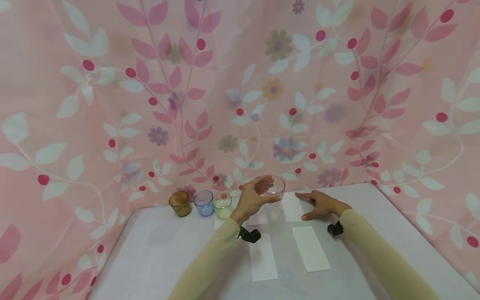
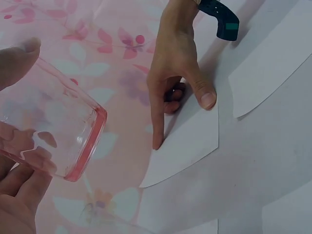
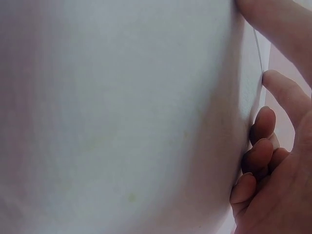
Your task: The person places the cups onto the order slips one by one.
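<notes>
My left hand [image 1: 252,198] grips a clear pink-tinted drinking glass [image 1: 276,189] from its side, thumb on one side and fingers on the other. In the left wrist view the glass [image 2: 63,126] is tilted, its thick pink base pointing right. To its right, my right hand [image 1: 324,204] rests index fingertip and thumb on a white paper strip [image 1: 291,208] at the table's back edge. The left wrist view shows the same strip [image 2: 187,151] between the straight index finger and thumb, the other fingers folded in. Close up, the right wrist view shows the right hand [image 3: 278,161] at the table surface.
Left of the left hand stand an amber glass [image 1: 180,204], a blue glass [image 1: 204,203] and a green glass [image 1: 223,206]. Further paper strips [image 1: 263,258] [image 1: 311,248] lie nearer on the white table [image 1: 161,258]. A pink floral curtain [image 1: 240,83] hangs behind.
</notes>
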{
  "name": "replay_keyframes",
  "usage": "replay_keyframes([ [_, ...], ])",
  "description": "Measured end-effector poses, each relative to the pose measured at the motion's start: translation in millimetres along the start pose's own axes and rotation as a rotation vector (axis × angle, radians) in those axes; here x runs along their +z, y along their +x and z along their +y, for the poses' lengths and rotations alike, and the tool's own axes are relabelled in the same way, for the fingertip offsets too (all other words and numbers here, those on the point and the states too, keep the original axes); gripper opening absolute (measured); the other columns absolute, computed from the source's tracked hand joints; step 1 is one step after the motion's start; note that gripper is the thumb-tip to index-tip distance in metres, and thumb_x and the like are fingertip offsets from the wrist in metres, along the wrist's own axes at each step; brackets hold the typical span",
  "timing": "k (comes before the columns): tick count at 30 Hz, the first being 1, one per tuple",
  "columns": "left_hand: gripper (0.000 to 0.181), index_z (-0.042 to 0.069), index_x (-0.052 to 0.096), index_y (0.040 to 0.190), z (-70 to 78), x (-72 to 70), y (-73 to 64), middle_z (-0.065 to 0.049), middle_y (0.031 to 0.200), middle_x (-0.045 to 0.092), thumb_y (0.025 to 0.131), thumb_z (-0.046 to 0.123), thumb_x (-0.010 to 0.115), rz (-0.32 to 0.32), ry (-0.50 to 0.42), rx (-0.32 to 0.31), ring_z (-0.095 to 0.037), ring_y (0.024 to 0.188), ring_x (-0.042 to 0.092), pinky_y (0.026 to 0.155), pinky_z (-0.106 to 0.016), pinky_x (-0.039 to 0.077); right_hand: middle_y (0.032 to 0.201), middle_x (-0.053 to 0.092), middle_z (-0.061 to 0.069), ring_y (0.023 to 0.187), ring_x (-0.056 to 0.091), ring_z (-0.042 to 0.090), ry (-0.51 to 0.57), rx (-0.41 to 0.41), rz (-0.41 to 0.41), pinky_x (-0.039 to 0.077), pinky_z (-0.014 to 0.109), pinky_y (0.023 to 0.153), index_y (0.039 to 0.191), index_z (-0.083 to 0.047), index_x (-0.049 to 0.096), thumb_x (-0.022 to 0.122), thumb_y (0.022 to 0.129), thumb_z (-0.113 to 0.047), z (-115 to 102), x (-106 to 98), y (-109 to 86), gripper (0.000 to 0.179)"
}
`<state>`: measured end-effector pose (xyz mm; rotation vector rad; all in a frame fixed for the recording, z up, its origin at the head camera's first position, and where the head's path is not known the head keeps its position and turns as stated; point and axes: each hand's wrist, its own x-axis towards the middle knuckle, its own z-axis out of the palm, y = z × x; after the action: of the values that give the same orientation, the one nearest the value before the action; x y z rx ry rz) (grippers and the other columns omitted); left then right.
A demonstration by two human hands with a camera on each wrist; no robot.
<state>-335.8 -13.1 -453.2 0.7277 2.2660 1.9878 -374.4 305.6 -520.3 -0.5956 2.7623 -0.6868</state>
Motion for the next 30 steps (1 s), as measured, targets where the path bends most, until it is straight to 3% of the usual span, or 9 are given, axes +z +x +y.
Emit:
replay_keyframes([
  [3,0.074,0.016,0.060,0.149,-6.9,11.6,5.8,-0.001,0.142,0.070,0.083,0.020,0.093,-0.002,0.007,-0.013,-0.021,0.134,0.065,0.118,-0.037,0.049,0.102,0.050,0.008,0.091,0.043,0.022,0.017,0.004,-0.002,0.042,0.039,0.083,0.162,-0.016,0.046,0.094,0.078,-0.047,-0.4,-1.3,-0.8,0.102],
  [7,0.071,0.015,0.062,0.147,-16.6,25.6,13.0,-0.007,0.143,0.069,0.083,0.016,0.093,-0.027,-0.002,-0.020,-0.021,0.134,0.065,0.117,-0.035,0.049,0.101,0.051,0.008,0.090,0.043,0.022,0.038,0.005,0.000,0.041,0.037,0.079,0.162,-0.015,0.045,0.095,0.078,-0.045,-0.7,-0.9,-2.6,0.102],
  [13,0.070,0.014,0.062,0.147,-28.9,39.8,16.8,-0.007,0.144,0.069,0.084,0.014,0.092,-0.037,0.002,-0.048,-0.024,0.133,0.066,0.116,-0.036,0.051,0.106,0.052,0.010,0.094,0.047,0.024,0.073,0.029,0.009,0.044,0.039,0.082,0.161,-0.014,0.048,0.096,0.078,-0.042,-3.8,0.3,-3.9,0.100],
  [23,0.073,0.013,0.063,0.145,-45.2,61.8,25.8,-0.006,0.142,0.070,0.080,0.017,0.096,0.002,0.062,-0.050,-0.021,0.134,0.064,0.118,-0.039,0.049,0.108,0.056,0.010,0.098,0.052,0.024,0.046,0.008,0.026,0.050,0.044,0.088,0.154,-0.006,0.055,0.096,0.077,-0.043,-2.1,0.1,-1.2,0.095],
  [30,0.075,0.016,0.063,0.145,-52.9,80.0,27.6,-0.007,0.142,0.070,0.078,0.019,0.097,0.034,0.087,-0.063,-0.015,0.131,0.064,0.115,-0.033,0.050,0.110,0.058,0.011,0.102,0.053,0.027,0.072,0.000,0.037,0.051,0.051,0.095,0.145,-0.004,0.062,0.096,0.077,-0.041,-0.8,2.0,-1.0,0.085],
])
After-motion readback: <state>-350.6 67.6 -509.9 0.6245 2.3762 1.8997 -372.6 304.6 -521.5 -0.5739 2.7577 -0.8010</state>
